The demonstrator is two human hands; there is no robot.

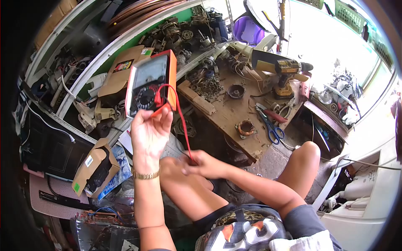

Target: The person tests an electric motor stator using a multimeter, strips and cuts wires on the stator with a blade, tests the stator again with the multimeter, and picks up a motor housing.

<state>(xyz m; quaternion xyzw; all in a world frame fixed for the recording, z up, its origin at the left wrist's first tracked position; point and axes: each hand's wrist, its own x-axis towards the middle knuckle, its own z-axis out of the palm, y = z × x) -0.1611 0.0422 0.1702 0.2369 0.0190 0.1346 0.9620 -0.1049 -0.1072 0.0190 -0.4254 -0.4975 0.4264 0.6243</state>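
Observation:
An orange-cased multimeter [149,81] with a grey display and a round black dial is held up at the upper left by my left hand [151,131]. Its fingers are closed round the lower end of the case. A red test lead [181,119] plugs into the meter and hangs down to my right hand [197,164], whose fingers are closed round the leads above my knee. A dark lead runs partly hidden beside the red one. The probe tips cannot be made out.
The wooden workbench [222,111] bears a yellow-and-black drill [284,77], blue-handled scissors [274,131], a copper-wound motor part [246,128] and a round rotor piece [236,91]. Cardboard boxes [90,167] and metal-framed shelves of parts stand at the left. A white appliance [364,205] is at the lower right.

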